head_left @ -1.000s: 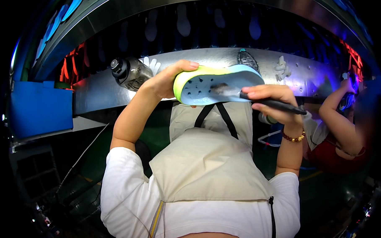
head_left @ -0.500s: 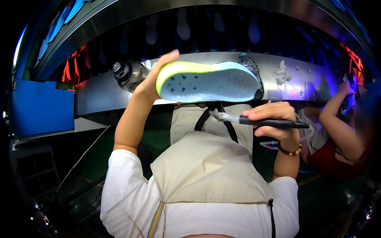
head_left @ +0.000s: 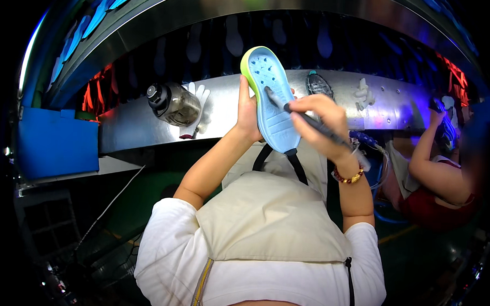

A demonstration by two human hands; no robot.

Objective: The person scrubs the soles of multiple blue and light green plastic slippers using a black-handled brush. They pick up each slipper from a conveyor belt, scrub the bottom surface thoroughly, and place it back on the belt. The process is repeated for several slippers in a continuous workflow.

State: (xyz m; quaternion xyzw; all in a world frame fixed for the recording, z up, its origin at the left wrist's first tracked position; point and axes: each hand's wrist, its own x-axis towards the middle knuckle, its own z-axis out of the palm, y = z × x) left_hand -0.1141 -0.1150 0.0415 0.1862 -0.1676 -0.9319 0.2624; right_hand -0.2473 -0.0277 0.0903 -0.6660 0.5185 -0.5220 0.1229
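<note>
Head view: my two hands work on a shoe sole held up in front of me.

My left hand [head_left: 247, 112] is wrapped around the left edge of the light-blue shoe sole [head_left: 273, 103], holding it nearly upright with its yellow-green rim at the top and its blue face turned toward me. My right hand [head_left: 319, 120] is closed around a dark brush [head_left: 305, 118] whose tip touches the sole's face near its middle. Behind the sole runs a long metal shelf [head_left: 132, 125]; on it lie a clear bottle [head_left: 172, 103] with a black cap and a white glove [head_left: 195, 105] just beside it. To my left stands a blue bin [head_left: 56, 146]. At my right, another person's arm [head_left: 433, 159] reaches up to the shelf.
</note>
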